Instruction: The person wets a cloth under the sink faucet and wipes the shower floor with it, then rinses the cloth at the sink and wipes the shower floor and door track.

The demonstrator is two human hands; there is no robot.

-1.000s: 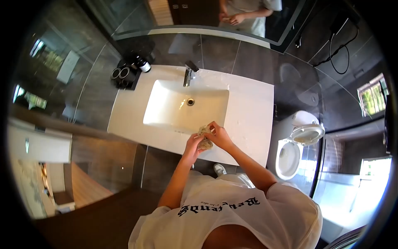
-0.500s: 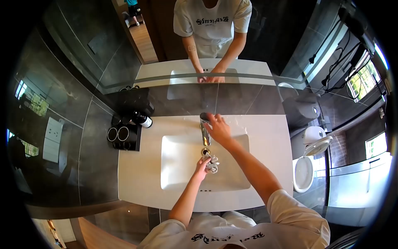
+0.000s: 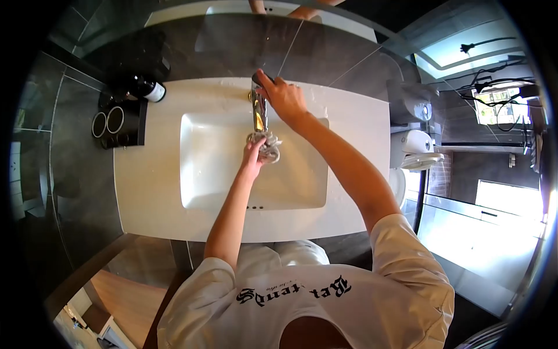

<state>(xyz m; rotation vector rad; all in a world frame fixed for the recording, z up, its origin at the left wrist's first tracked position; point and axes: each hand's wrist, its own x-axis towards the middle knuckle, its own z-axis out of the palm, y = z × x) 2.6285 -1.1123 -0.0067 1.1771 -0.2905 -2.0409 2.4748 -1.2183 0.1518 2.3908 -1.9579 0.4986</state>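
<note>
A chrome faucet (image 3: 260, 113) with a dark handle stands at the back of the white sink (image 3: 200, 168). My right hand (image 3: 285, 99) grips the faucet handle from the right, its fingers over the top. Under the spout, my left hand (image 3: 254, 156) holds a crumpled pale cloth (image 3: 269, 149) above the basin. The cloth covers the drain. Whether water is running cannot be made out.
On the counter (image 3: 148, 192), at the back left, a black tray (image 3: 139, 125) holds two round-rimmed cups (image 3: 115, 120) beside a dark bottle (image 3: 152, 90) with a white label. A toilet (image 3: 412, 161) stands to the right. Cables (image 3: 494, 87) hang at the upper right.
My hands have moved from the counter's front edge to the faucet, the left carrying the cloth under the spout. My right hand has let go of the cloth and closed on the handle.
</note>
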